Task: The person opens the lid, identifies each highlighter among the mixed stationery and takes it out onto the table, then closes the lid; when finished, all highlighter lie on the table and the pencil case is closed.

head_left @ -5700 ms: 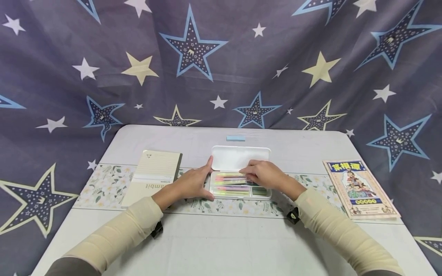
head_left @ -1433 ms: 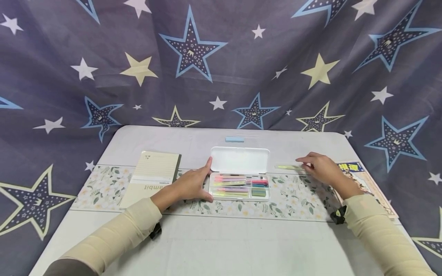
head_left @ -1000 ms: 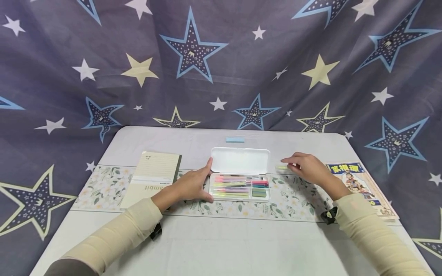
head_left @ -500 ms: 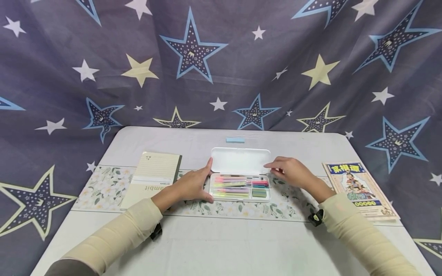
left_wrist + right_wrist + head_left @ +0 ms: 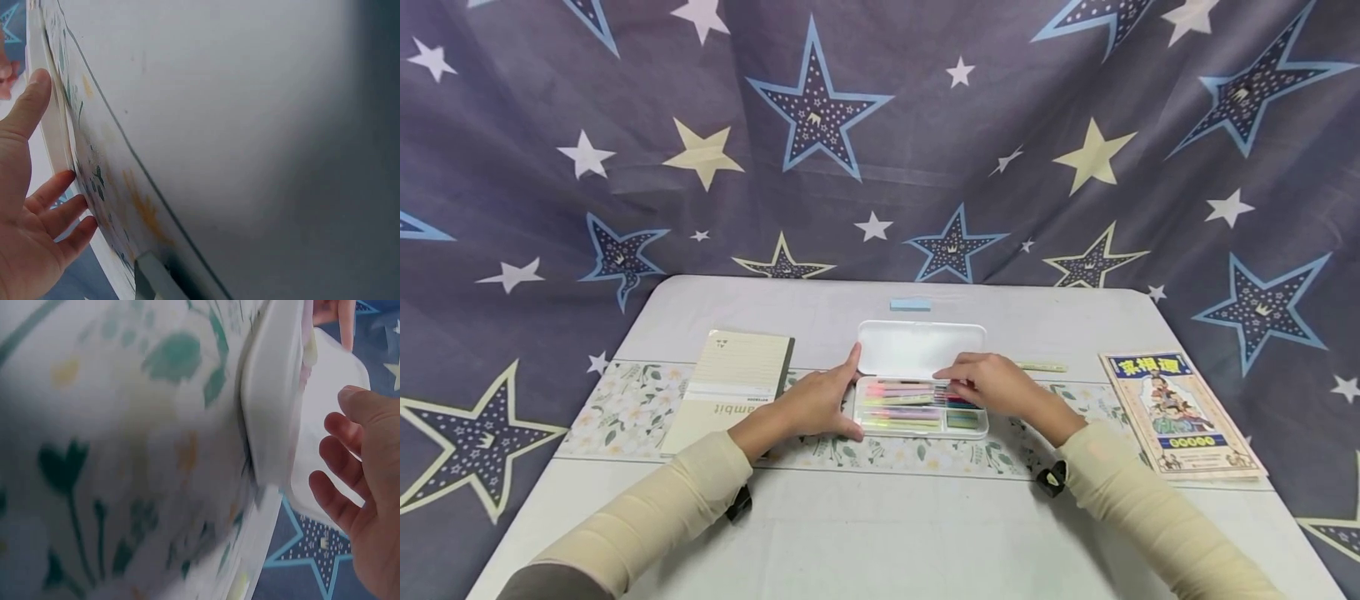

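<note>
In the head view, a white pencil case (image 5: 917, 350) lies open mid-table with its lid tipped back. Several coloured pens (image 5: 898, 392) fill its tray, and a green block (image 5: 961, 418) sits in the small right compartment. My left hand (image 5: 816, 400) rests against the case's left end, thumb and fingers spread. Above the tray's right part hovers my right hand (image 5: 992, 385), its fingers bent loosely; the right wrist view shows nothing between them. Whether the fingertips touch a pen is hidden. To the case's right, behind that hand, lies a slim yellow pen (image 5: 1042, 367).
A beige notebook (image 5: 730, 387) lies to the left, partly under the left forearm. On the right is an illustrated booklet (image 5: 1180, 417). Behind the case sits a light blue block (image 5: 911, 305). A floral strip (image 5: 925, 454) crosses the white table, and a star-patterned cloth hangs behind.
My right hand has let go of the yellow pen, now lying right of the case, and has moved left back over the tray. The left hand has stayed at the case's left end.
</note>
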`<move>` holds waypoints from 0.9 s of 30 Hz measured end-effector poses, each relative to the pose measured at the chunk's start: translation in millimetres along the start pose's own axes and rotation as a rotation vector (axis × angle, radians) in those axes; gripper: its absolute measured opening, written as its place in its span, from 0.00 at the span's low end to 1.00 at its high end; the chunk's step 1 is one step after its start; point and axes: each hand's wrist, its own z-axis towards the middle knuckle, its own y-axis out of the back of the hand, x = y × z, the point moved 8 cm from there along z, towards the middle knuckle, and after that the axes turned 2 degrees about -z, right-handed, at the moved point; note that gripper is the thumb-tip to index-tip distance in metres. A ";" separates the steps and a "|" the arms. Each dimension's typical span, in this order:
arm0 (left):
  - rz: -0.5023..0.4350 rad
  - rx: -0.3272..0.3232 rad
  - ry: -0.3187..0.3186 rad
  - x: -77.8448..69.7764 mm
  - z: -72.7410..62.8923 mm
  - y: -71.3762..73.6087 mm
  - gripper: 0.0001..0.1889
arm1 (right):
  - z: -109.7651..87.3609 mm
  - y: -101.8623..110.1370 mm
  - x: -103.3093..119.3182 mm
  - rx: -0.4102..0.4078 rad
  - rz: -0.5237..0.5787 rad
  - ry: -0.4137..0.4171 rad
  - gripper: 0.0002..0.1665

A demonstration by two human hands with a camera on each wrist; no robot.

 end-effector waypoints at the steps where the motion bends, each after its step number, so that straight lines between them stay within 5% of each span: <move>1: -0.003 -0.001 -0.002 -0.1 -0.2 -0.1 0.77 | 1.5 -2.0 2.4 0.008 0.004 0.003 0.16; 27: -0.005 -0.004 -0.010 1.0 -0.7 -0.9 0.77 | 17.2 -25.6 23.3 0.098 -0.017 0.029 0.14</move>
